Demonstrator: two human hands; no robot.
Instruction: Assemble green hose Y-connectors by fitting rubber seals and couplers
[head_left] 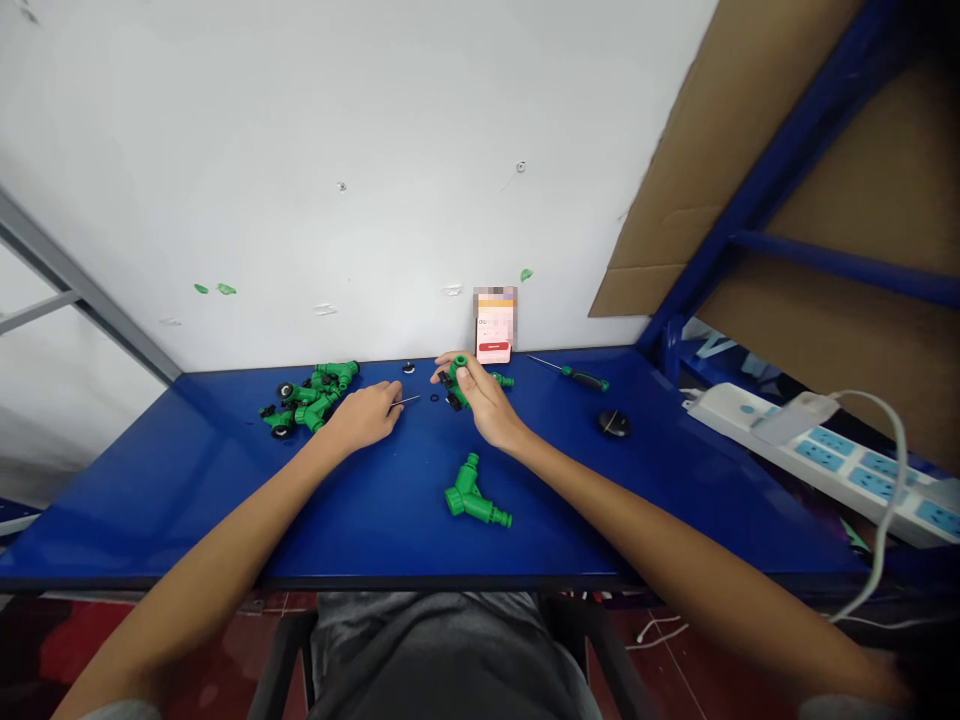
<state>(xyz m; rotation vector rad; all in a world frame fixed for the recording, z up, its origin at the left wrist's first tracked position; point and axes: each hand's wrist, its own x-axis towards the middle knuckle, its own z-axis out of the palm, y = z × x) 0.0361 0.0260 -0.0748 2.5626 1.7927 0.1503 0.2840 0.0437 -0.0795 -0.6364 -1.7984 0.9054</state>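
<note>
My left hand [364,418] pinches a thin steel pin [406,401]; my right hand [481,398] grips a light, rigid green plastic hose connector [459,383] by its body.

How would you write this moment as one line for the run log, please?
left hand: holds thin metal pin | right hand: holds green hose connector | blue table: screwdriver, pile of green connectors

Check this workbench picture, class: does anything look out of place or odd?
Green flecks cling to the white wall just above the blue bench. They look odd because they are stuck on a bare wall.
</note>
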